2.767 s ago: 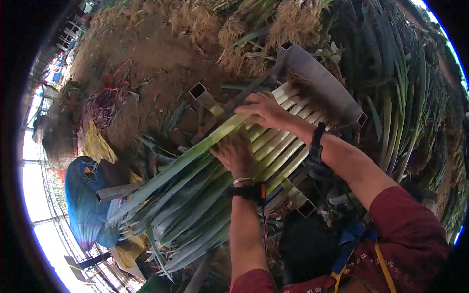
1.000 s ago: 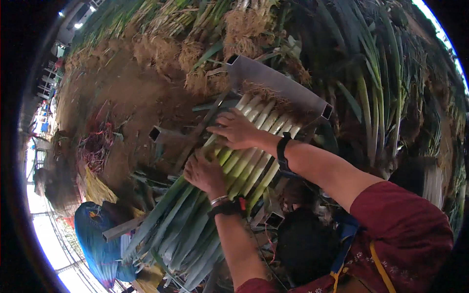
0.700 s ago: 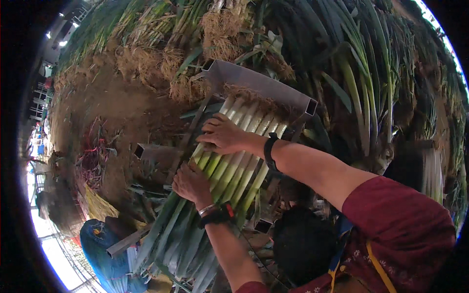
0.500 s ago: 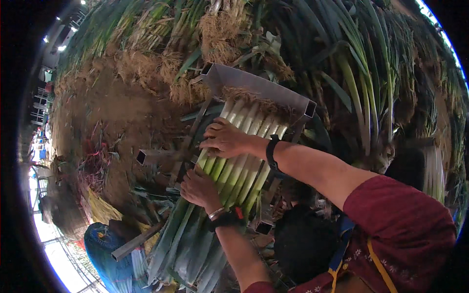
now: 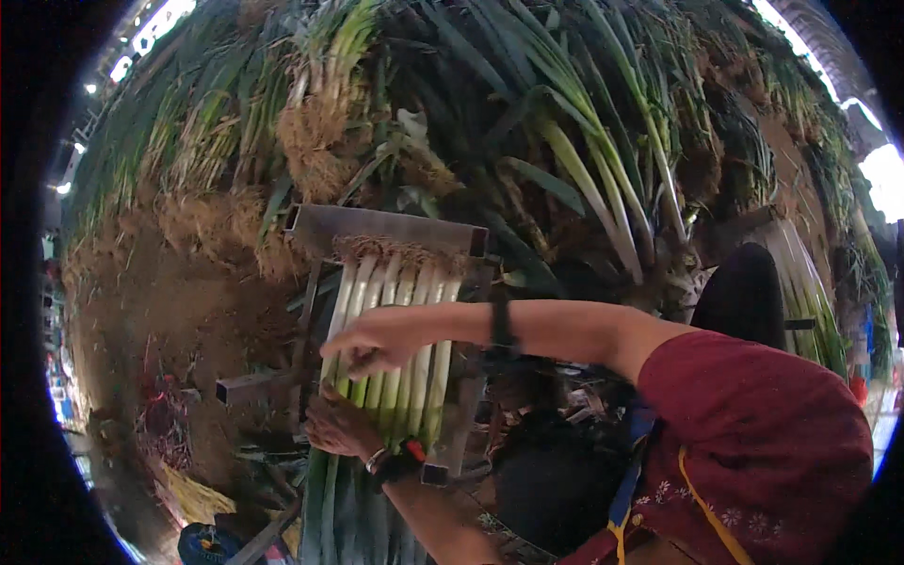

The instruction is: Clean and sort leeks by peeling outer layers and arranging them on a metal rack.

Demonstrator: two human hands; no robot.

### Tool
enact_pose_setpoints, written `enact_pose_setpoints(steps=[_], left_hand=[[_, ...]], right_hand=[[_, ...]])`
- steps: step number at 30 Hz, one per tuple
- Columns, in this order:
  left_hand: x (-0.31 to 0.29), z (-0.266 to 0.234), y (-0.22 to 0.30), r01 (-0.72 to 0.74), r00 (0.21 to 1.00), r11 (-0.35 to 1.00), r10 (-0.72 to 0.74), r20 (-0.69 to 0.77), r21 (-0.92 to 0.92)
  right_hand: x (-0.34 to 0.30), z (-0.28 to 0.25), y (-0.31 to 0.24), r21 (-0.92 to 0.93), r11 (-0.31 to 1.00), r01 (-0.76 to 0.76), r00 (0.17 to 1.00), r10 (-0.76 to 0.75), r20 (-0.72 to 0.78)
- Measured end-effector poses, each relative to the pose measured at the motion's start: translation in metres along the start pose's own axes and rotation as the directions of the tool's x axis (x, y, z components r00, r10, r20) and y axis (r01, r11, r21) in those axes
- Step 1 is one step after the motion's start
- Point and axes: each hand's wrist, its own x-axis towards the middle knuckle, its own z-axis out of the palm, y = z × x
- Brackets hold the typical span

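Note:
A row of leeks [image 5: 400, 363] lies side by side in a metal frame, white stems toward the far end and green leaves toward me. Their trimmed roots are against the frame's far crossbar [image 5: 391, 229]. My right hand [image 5: 377, 341] is over the stems near the row's left edge, fingers bent and apart from the thumb; it grips nothing I can see. Just nearer, my left hand [image 5: 344, 424] curls round the left side of the row where white turns green. Its fingertips are partly hidden. Each wrist wears a dark band.
Heaps of unbundled leeks [image 5: 584, 160] with earthy roots stretch across the far side. A metal tube end [image 5: 252, 388] sticks out left of the frame. Reddish strings [image 5: 162, 414] lie on the brown ground. Another leek bundle [image 5: 800, 292] is at the right.
The view has shifted, so the frame appears lower and further left. My right hand has moved nearer my left hand, its fingers now more bent. My left hand stays at the row's left side.

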Motion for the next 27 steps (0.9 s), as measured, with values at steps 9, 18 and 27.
enact_pose_setpoints(steps=[9,18,27], left_hand=[[0.013,0.086,-0.072,-0.123,0.942,0.96,0.192,-0.273,0.252],[0.001,-0.012,0.012,0.035,0.997,0.998,-0.039,0.07,0.06],[0.009,0.029,-0.02,0.041,0.997,0.982,-0.028,-0.074,0.182]], right_hand=[[-0.199,-0.142,-0.04,0.05,0.84,-0.54,0.459,0.343,-0.82],[-0.384,-0.179,0.067,-0.123,0.143,-0.982,0.15,0.199,-0.969],[-0.38,-0.208,0.069,-0.064,0.291,-0.955,0.205,0.487,-0.849]])
